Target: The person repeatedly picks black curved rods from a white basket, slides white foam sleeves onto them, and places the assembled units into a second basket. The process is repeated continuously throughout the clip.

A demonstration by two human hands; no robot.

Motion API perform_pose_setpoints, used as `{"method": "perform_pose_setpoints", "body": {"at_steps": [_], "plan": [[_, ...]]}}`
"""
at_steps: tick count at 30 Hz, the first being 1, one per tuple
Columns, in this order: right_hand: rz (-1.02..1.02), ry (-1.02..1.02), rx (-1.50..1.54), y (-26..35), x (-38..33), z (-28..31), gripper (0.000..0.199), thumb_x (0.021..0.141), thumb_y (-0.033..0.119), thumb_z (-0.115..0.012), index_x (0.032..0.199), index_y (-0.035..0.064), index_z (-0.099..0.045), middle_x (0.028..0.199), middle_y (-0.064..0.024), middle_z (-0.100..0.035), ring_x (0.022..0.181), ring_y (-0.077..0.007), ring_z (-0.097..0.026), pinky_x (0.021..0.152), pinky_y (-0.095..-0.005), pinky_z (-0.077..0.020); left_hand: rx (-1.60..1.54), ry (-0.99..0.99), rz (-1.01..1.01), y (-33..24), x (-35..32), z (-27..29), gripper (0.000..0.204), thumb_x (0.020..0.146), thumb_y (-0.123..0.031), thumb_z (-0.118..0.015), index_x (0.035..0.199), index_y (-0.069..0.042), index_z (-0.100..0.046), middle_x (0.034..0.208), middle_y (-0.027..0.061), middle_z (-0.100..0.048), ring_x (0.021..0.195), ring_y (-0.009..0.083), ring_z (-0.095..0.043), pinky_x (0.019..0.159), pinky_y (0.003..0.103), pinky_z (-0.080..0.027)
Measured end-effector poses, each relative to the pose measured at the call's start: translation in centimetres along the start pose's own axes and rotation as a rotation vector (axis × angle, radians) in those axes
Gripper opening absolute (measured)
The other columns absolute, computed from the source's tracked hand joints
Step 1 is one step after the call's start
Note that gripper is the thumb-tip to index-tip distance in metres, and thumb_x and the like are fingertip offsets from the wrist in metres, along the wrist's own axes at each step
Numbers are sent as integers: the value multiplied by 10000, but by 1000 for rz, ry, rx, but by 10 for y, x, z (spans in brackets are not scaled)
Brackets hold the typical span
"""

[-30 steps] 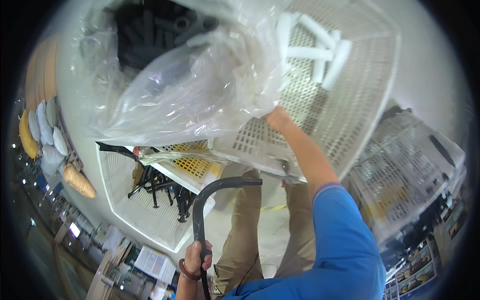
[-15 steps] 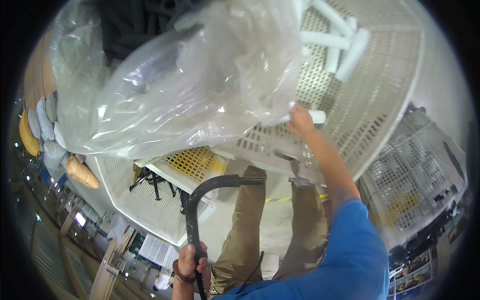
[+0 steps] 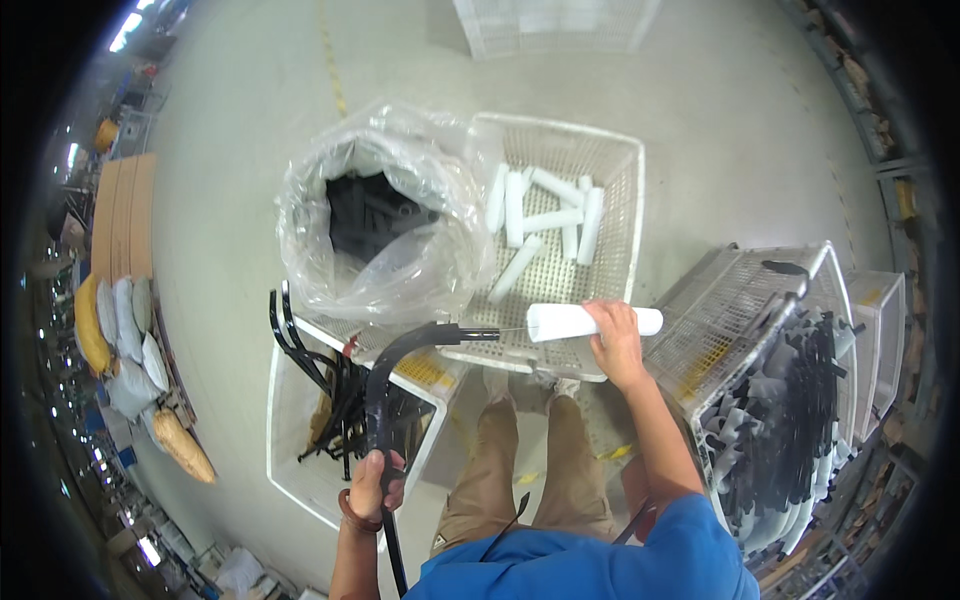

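My left hand is closed around the straight lower part of a black bent tube, which rises and curves to the right. In my right hand is a white foam sleeve, gripped near its right end and lying almost level. The sleeve's left end faces the tube's tip, a small gap apart, with a faint thin line between them. Below and behind the sleeve stands a white perforated crate, where several loose white sleeves lie on the bottom.
A clear plastic bag with dark pieces inside stands left of the crate. At lower left, a white bin holds black bent tubes. A tilted crate of black and white parts is on the right. Stacked sacks lie far left.
My right hand has lifted the white foam sleeve out of the crate and turned it toward the tube's tip. The view has risen and widened. My left hand still holds the tube.
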State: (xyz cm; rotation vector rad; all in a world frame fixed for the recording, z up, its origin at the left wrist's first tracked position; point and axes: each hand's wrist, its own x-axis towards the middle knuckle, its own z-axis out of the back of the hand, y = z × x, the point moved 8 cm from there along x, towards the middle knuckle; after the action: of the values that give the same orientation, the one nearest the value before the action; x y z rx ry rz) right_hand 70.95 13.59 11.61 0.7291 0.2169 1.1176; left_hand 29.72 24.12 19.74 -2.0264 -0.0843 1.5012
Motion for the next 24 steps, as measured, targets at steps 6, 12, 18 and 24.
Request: {"method": "perform_pose_setpoints", "body": {"at_steps": [6, 12, 18, 24], "plan": [[111, -70, -94, 77, -15, 103, 632, 636, -40, -650, 1242, 116, -562, 1083, -104, -584, 976, -310, -552, 878, -456, -416, 201, 90, -84, -17, -37, -71, 371, 1019, -413, -459, 978, -51, -526, 596, 4, -475, 413, 76, -392, 387, 234, -327], [69, -165, -304, 107, -74, 208, 581, 699, 29, -649, 1266, 120, -568, 980, -85, -558, 909, -282, -551, 779, -382, -447, 277, 368, -107, -36, -53, -124, 401, 1004, -459, -481, 954, -62, -508, 583, 13, -466, 401, 93, -402, 370, 243, -333], [14, -331, -574, 143, -164, 274, 464, 778, 77, -611, 1234, 162, -600, 947, -67, -553, 866, -238, -555, 736, -352, -459, 383, 584, -24, -31, -65, -176, 401, 1009, -466, -471, 961, -69, -500, 572, 17, -461, 387, 101, -396, 358, 250, -324], [-209, -378, -27, 170, -227, 301, 628, 722, 51, -704, 1324, 136, -546, 1027, -119, -568, 949, -313, -569, 849, -391, -485, 510, 802, 210, -1, -87, -205, 450, 982, -513, -504, 967, -65, -528, 594, 26, -460, 394, 114, -393, 369, 259, -332]]}}
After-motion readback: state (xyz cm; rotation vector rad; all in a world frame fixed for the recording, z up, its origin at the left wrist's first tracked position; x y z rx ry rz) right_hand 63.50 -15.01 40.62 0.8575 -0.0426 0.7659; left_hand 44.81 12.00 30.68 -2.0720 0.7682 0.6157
